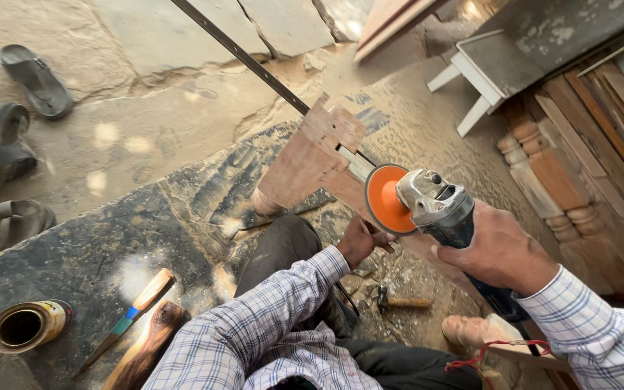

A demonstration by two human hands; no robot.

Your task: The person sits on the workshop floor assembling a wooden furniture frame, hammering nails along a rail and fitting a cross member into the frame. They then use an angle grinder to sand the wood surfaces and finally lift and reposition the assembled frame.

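- The angle grinder (pixel 438 209), with its orange sanding disc (pixel 386 198), is being gripped around its dark body by the right hand (pixel 496 253); the disc is being held upright against the side of a carved wooden leg (pixel 312 155).
- The wooden leg is being steadied from beneath by the left hand (pixel 359 242), whose fingers are being wrapped around the lower edge of the wood, just beside the disc.
- Both arms are being covered by checked shirt sleeves (pixel 269 318), and dark trousers are being worn over the bent knee (pixel 283 245) below the leg.
- A small hammer (pixel 399 300) is lying on the dusty floor near the knee, and a bare foot (pixel 467 331) is resting beside a red cord (pixel 496 350).
- Nearer on the left, an open tin can (pixel 27 325) is lying on its side on a dark stone slab (pixel 110 245); a chisel with a blue band (pixel 128 321) and a dark shaped piece of wood (pixel 146 350) are lying close to it.
- Farther out, sandals (pixel 9 144) are being left on the sandy floor at the left edge.
- At the far right, turned wooden posts (pixel 543 173) and stacked boards (pixel 608 115) are being kept, with a white frame (pixel 474 79) beyond them.
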